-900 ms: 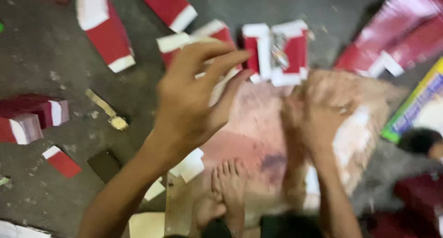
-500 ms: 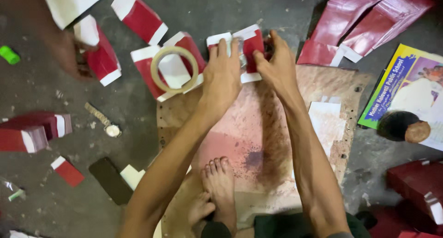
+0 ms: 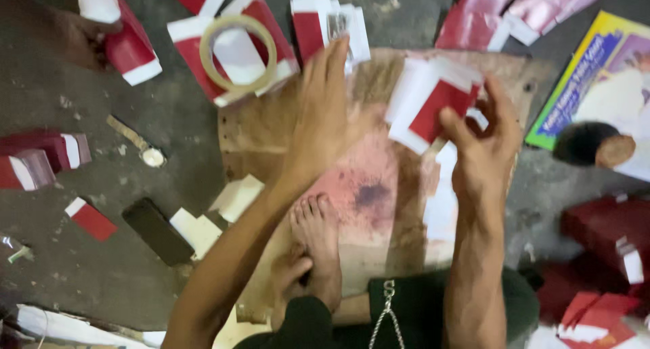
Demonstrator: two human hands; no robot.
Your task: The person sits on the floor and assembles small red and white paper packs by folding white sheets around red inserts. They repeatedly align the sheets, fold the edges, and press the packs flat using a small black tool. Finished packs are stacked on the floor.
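Note:
My right hand grips a folded red and white paper piece by its lower edge and holds it above a worn brown board stained red. My left hand hovers flat over the board's upper middle, fingers together and stretched toward another red and white piece at the board's far edge, with nothing in it. A roll of tape lies on a red and white piece just left of that hand. My bare feet rest on the board below my hands.
Red and white paper pieces lie scattered on the grey floor. A dark flat block and a small brush lie at the left. A colourful book is at the right, shiny red sheets above it.
Both hands were at the red and white piece at the board's far edge. My right hand has since drawn back to the right holding a piece; my left hand has come off it.

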